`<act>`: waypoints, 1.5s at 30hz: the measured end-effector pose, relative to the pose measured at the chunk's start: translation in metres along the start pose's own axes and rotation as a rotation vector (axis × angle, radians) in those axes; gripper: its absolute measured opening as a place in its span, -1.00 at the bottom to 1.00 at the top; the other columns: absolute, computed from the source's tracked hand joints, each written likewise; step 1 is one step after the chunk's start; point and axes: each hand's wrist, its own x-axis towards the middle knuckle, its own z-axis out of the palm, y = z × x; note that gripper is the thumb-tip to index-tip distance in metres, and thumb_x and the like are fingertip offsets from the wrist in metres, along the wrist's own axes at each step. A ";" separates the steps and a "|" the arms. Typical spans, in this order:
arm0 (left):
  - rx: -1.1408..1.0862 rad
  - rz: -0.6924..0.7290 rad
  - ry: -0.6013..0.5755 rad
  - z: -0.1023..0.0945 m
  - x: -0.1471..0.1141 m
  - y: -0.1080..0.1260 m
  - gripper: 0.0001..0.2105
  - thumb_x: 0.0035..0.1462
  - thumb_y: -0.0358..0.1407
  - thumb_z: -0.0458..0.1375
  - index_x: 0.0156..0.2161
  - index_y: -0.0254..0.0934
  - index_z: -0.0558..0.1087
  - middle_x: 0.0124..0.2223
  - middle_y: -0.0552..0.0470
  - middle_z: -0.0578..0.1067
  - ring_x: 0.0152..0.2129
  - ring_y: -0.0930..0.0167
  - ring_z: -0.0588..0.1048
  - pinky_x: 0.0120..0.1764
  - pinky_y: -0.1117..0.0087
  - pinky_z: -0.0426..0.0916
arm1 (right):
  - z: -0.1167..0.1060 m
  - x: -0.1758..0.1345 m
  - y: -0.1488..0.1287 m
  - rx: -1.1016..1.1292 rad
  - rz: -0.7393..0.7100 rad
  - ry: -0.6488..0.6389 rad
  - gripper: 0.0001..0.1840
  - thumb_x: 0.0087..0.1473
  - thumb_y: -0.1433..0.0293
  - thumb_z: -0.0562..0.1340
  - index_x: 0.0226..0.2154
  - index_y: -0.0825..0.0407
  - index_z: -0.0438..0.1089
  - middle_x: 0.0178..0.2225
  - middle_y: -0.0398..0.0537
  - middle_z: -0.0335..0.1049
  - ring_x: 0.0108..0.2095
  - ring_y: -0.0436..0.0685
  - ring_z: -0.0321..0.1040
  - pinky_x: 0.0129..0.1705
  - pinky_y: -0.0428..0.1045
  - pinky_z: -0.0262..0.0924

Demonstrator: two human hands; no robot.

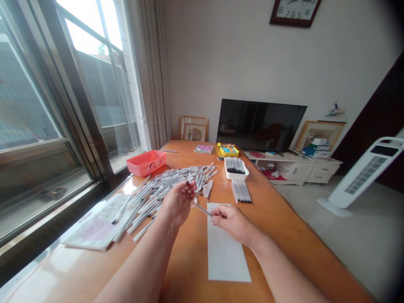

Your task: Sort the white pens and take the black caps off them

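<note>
Two hands (233, 223); pens (154, 189) too crowded to count
One red basket (147, 165); one white tray (236, 177); one television (260, 124); one clock (295, 13); one fan (368, 173)

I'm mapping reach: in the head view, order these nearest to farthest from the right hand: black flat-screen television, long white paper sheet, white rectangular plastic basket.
1. Long white paper sheet: beneath the right hand.
2. White rectangular plastic basket: ahead, on the brown wooden table.
3. Black flat-screen television: beyond the table.

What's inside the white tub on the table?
The white tub holds a bunch of pen-like tubes, pale with dark ends, lying side by side. They cover its bottom, so I can't see what, if anything, is underneath them.
</note>
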 end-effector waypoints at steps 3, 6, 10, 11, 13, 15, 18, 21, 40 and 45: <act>0.000 0.026 -0.066 0.000 0.000 0.000 -0.95 0.14 -0.44 0.17 -0.27 -0.31 0.45 -0.20 -0.15 0.61 -0.30 0.35 0.59 -0.24 0.35 0.47 | -0.001 0.000 -0.001 0.013 -0.027 0.011 -0.79 0.10 0.25 0.27 -0.29 0.04 0.53 -0.41 -0.16 0.39 -0.36 0.05 0.23 -0.26 -0.02 0.12; 0.026 0.026 -0.131 -0.001 -0.002 -0.003 -0.93 0.10 -0.43 0.23 -0.27 -0.30 0.45 -0.15 -0.15 0.61 -0.23 0.33 0.59 -0.18 0.33 0.47 | -0.002 0.001 -0.001 0.050 -0.036 0.015 -0.76 0.11 0.23 0.28 -0.27 0.05 0.53 -0.39 -0.16 0.39 -0.35 0.05 0.23 -0.25 -0.02 0.12; 0.113 0.031 -0.153 -0.002 -0.003 -0.004 -0.87 0.06 -0.39 0.30 -0.28 -0.28 0.44 -0.12 -0.11 0.60 -0.20 0.33 0.58 -0.18 0.35 0.45 | -0.005 0.000 -0.004 0.168 -0.021 0.017 -0.71 0.09 0.16 0.32 -0.24 0.04 0.52 -0.34 -0.14 0.42 -0.29 0.07 0.27 -0.18 -0.02 0.16; 0.133 0.046 -0.150 -0.003 -0.003 -0.004 -0.85 0.04 -0.39 0.32 -0.28 -0.28 0.43 -0.12 -0.10 0.60 -0.21 0.34 0.58 -0.20 0.37 0.44 | -0.007 -0.001 -0.004 0.201 -0.011 0.023 -0.69 0.08 0.15 0.33 -0.23 0.03 0.51 -0.33 -0.14 0.43 -0.28 0.07 0.28 -0.17 -0.02 0.16; 0.171 0.088 -0.137 -0.005 -0.002 -0.002 -0.82 0.01 -0.39 0.34 -0.29 -0.27 0.43 -0.14 -0.08 0.60 -0.26 0.37 0.58 -0.24 0.40 0.43 | -0.010 -0.001 -0.005 0.250 0.011 0.037 -0.68 0.07 0.14 0.35 -0.23 0.03 0.50 -0.32 -0.14 0.42 -0.29 0.05 0.27 -0.19 -0.03 0.15; 0.209 0.122 -0.134 -0.006 -0.002 0.001 -0.83 0.02 -0.39 0.34 -0.28 -0.28 0.44 -0.16 -0.09 0.60 -0.33 0.41 0.57 -0.25 0.41 0.43 | -0.012 -0.001 -0.004 0.271 0.025 0.045 -0.67 0.05 0.13 0.36 -0.23 0.02 0.50 -0.33 -0.15 0.42 -0.32 0.03 0.24 -0.22 -0.04 0.14; 0.252 0.133 -0.158 -0.008 -0.002 0.005 -0.84 0.04 -0.38 0.35 -0.27 -0.30 0.47 -0.18 -0.11 0.60 -0.37 0.42 0.56 -0.24 0.39 0.44 | -0.013 0.001 0.000 0.260 0.022 0.053 -0.66 0.04 0.11 0.37 -0.24 0.02 0.50 -0.33 -0.15 0.41 -0.32 0.04 0.24 -0.21 -0.04 0.14; 0.289 0.120 -0.189 -0.008 -0.004 0.007 -0.84 0.03 -0.37 0.37 -0.30 -0.32 0.48 -0.20 -0.14 0.60 -0.35 0.40 0.56 -0.21 0.38 0.45 | -0.014 0.002 0.003 0.217 -0.011 0.071 -0.64 0.07 0.09 0.35 -0.23 0.03 0.50 -0.33 -0.14 0.41 -0.31 0.05 0.25 -0.22 -0.04 0.15; 0.498 0.109 -0.317 -0.007 -0.009 0.007 -0.83 0.04 -0.27 0.37 -0.33 -0.32 0.51 -0.35 -0.08 0.54 -0.39 0.38 0.52 -0.24 0.38 0.38 | -0.018 0.003 0.006 0.113 -0.029 0.120 -0.66 0.11 0.09 0.30 -0.22 -0.01 0.53 -0.40 -0.15 0.40 -0.40 0.05 0.23 -0.31 -0.05 0.15; 0.591 0.144 -0.329 -0.010 -0.008 0.007 -0.81 0.07 -0.23 0.35 -0.32 -0.31 0.51 -0.32 -0.09 0.55 -0.36 0.36 0.52 -0.21 0.36 0.38 | -0.019 0.002 0.005 0.106 -0.014 0.116 -0.70 0.12 0.13 0.28 -0.23 -0.01 0.53 -0.41 -0.16 0.38 -0.42 0.04 0.20 -0.33 -0.05 0.14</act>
